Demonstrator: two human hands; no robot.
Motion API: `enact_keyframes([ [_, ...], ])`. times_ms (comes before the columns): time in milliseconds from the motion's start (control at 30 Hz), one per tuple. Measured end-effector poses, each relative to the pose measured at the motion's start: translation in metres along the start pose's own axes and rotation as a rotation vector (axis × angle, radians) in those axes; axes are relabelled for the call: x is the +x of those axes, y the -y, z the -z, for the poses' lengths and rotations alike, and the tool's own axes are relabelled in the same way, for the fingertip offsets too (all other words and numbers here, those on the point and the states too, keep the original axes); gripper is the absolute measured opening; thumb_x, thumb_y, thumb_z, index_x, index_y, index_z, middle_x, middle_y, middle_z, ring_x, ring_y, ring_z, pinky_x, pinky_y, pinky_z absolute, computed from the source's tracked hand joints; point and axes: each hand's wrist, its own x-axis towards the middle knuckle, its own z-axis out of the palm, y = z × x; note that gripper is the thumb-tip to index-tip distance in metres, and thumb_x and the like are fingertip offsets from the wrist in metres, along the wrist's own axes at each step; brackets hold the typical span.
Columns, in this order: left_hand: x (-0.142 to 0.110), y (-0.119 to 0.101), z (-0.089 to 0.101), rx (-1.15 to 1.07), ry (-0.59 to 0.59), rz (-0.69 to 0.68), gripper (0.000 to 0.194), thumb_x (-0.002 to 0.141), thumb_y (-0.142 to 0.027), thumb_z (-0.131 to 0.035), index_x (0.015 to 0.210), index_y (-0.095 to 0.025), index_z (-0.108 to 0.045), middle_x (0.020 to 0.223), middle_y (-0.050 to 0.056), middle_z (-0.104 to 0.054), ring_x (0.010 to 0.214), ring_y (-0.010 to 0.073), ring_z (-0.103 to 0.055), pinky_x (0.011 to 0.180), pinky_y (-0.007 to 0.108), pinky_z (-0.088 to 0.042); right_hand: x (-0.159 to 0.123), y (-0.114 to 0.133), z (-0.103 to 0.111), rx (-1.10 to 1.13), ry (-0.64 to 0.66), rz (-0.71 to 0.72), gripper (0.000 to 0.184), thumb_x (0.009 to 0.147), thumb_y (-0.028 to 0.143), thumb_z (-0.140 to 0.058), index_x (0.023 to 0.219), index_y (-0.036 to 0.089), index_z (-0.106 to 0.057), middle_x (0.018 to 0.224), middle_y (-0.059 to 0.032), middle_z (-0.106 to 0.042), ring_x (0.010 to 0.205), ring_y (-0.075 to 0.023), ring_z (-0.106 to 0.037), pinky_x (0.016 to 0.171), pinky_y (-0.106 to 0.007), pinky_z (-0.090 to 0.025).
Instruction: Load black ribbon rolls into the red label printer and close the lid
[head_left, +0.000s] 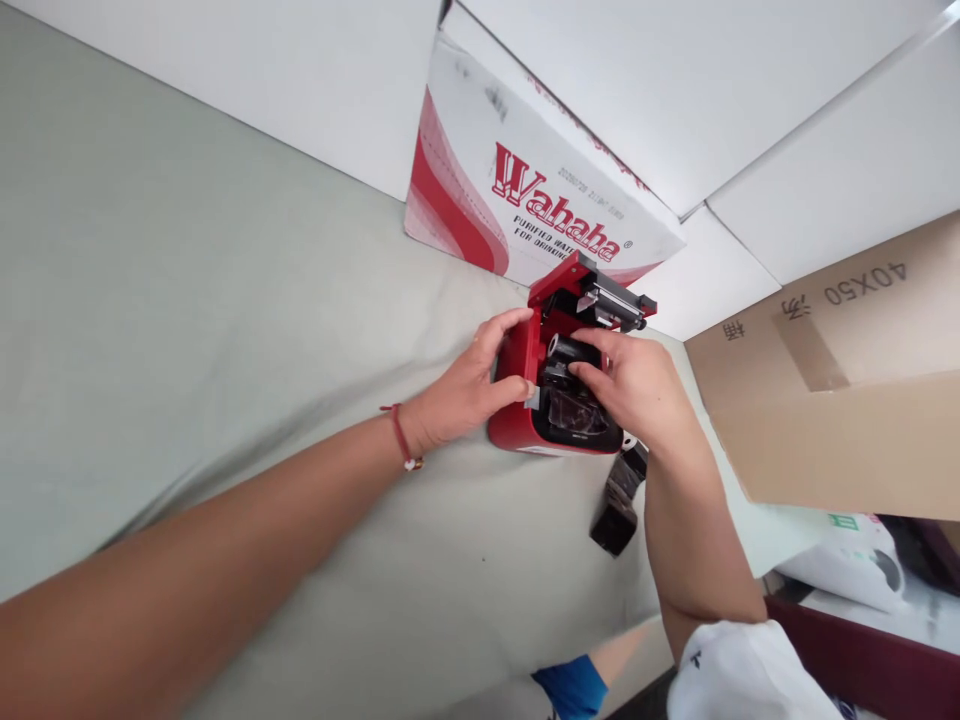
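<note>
A red and black printer (514, 428) rests on the pale cloth with its lid (611, 303) tilted up. My left hand (476, 378) grips its left side wall, thumb low and fingers near the hinge end. Inside the printer body, my right hand (637, 385) pinches a black ribbon roll (576, 350) between thumb and fingers. Shiny dark film (576, 412) stretches below the roll, toward the front of the housing. To the right of the printer lies another length of black ribbon (616, 510), partly behind my right forearm.
Behind the printer stands a white and red Wahaha carton (517, 200) against the white wall. A brown cardboard box (840, 420) is at the right. Pale green cloth (187, 280) covers the table. A bit of blue clothing (574, 688) shows at the bottom edge.
</note>
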Motion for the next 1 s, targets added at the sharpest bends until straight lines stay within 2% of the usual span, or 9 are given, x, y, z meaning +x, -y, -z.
enact_keyframes([
  [200,0.001,0.000,0.000,0.050,0.005,-0.020,0.085,0.093,-0.036,-0.070,0.174,-0.035,-0.044,0.178,0.011,-0.054,0.166,0.0360,-0.054,0.140,0.065,-0.049,0.018,0.000,-0.015,-0.054,0.014,0.013,0.046,0.097,0.021,-0.073,0.141,0.031,-0.086,0.130,-0.0081,-0.090,0.115,-0.0362,-0.084,0.104,-0.054,-0.064],
  [333,-0.007,-0.010,-0.004,0.226,-0.068,-0.120,0.074,0.101,-0.038,-0.066,0.172,-0.028,-0.047,0.179,0.017,-0.050,0.171,0.0381,-0.047,0.144,0.068,-0.042,0.004,0.004,-0.010,0.194,0.001,0.080,0.040,0.099,0.026,-0.075,0.137,0.029,-0.087,0.141,-0.0064,-0.087,0.123,-0.0309,-0.084,0.113,-0.051,-0.064],
  [400,-0.013,-0.016,-0.008,0.371,-0.149,-0.260,0.069,0.102,-0.038,-0.066,0.168,-0.026,-0.051,0.177,0.019,-0.051,0.171,0.0399,-0.046,0.144,0.071,-0.040,-0.012,0.008,0.002,0.330,-0.127,0.098,0.028,0.103,0.035,-0.077,0.127,0.028,-0.090,0.130,-0.0054,-0.090,0.111,-0.0269,-0.085,0.104,-0.046,-0.068],
  [500,-0.022,-0.023,-0.017,0.522,-0.183,-0.537,0.068,0.099,-0.040,-0.070,0.165,-0.031,-0.057,0.168,0.016,-0.063,0.170,0.0419,-0.051,0.141,0.071,-0.043,-0.028,0.008,0.021,0.405,-0.487,0.063,0.025,0.109,0.047,-0.074,0.111,0.028,-0.090,0.109,-0.0059,-0.090,0.094,-0.0243,-0.083,0.090,-0.042,-0.069],
  [600,-0.028,-0.026,-0.028,0.612,-0.092,-0.701,0.060,0.096,-0.037,-0.072,0.156,-0.036,-0.066,0.155,0.010,-0.076,0.165,0.0385,-0.060,0.141,0.067,-0.045,-0.020,-0.007,0.026,0.342,-0.665,0.091,0.039,0.114,0.059,-0.066,0.127,0.029,-0.087,0.129,-0.0096,-0.088,0.114,-0.0273,-0.082,0.103,-0.047,-0.067],
  [667,-0.030,-0.029,-0.032,0.670,-0.047,-0.754,0.052,0.096,-0.030,-0.071,0.147,-0.035,-0.071,0.144,0.006,-0.083,0.157,0.0334,-0.070,0.143,0.064,-0.045,-0.006,-0.022,0.021,0.283,-0.600,0.118,0.051,0.115,0.067,-0.060,0.143,0.030,-0.081,0.146,-0.0106,-0.084,0.131,-0.0298,-0.078,0.115,-0.053,-0.063],
  [767,-0.032,-0.031,-0.032,0.758,-0.050,-0.835,0.045,0.096,-0.021,-0.069,0.140,-0.030,-0.073,0.134,0.005,-0.087,0.148,0.0283,-0.076,0.142,0.059,-0.049,0.010,-0.038,0.011,0.204,-0.433,0.193,0.058,0.115,0.068,-0.056,0.151,0.028,-0.077,0.153,-0.0118,-0.081,0.144,-0.0323,-0.072,0.128,-0.058,-0.055],
  [867,-0.036,-0.031,-0.028,0.807,-0.035,-0.824,0.049,0.095,-0.018,-0.070,0.142,-0.032,-0.073,0.135,0.005,-0.086,0.147,0.0282,-0.076,0.137,0.058,-0.055,0.009,-0.041,0.014,0.168,-0.331,0.279,0.051,0.113,0.060,-0.063,0.149,0.027,-0.080,0.152,-0.0110,-0.082,0.142,-0.0339,-0.073,0.128,-0.059,-0.054],
  [1000,-0.043,-0.024,-0.022,0.858,-0.016,-0.740,0.058,0.095,-0.024,-0.074,0.149,-0.045,-0.073,0.129,0.004,-0.082,0.137,0.0323,-0.075,0.127,0.062,-0.061,-0.008,-0.039,0.028,0.244,-0.217,0.284,0.038,0.109,0.052,-0.071,0.138,0.033,-0.086,0.136,-0.0039,-0.087,0.129,-0.0330,-0.079,0.121,-0.056,-0.060],
])
